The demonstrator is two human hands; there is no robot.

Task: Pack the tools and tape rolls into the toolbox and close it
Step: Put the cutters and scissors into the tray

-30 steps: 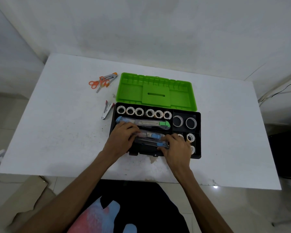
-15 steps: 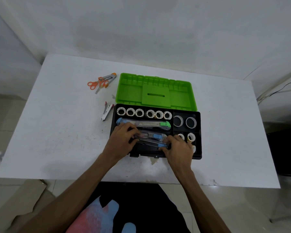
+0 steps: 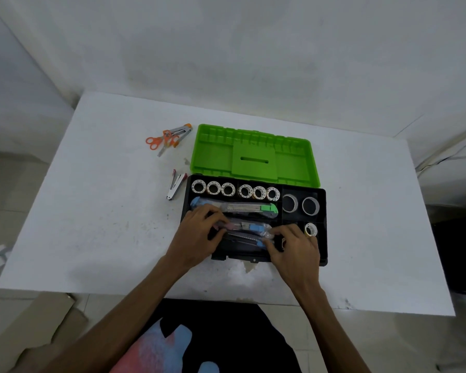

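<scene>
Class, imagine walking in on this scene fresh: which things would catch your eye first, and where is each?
The bright green plastic toolbox lid lies open at the table's middle, behind the black toolbox tray. In the tray, the left hand and right hand grip blue-ended cutters in clear wrapping. Orange-handled scissors lie left of the lid, on the white table.

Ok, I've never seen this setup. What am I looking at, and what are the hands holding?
No machine here: a person works bare-handed, filmed by one camera on their head looking down. On the white table lies a black toolbox with its green lid open flat behind. Inside are small tape rolls in a row, a green-tipped cutter and bigger rolls. The left hand and right hand grip the ends of wrapped cutters in the front compartment. Scissors and a stapler lie on the table outside the box.
</scene>
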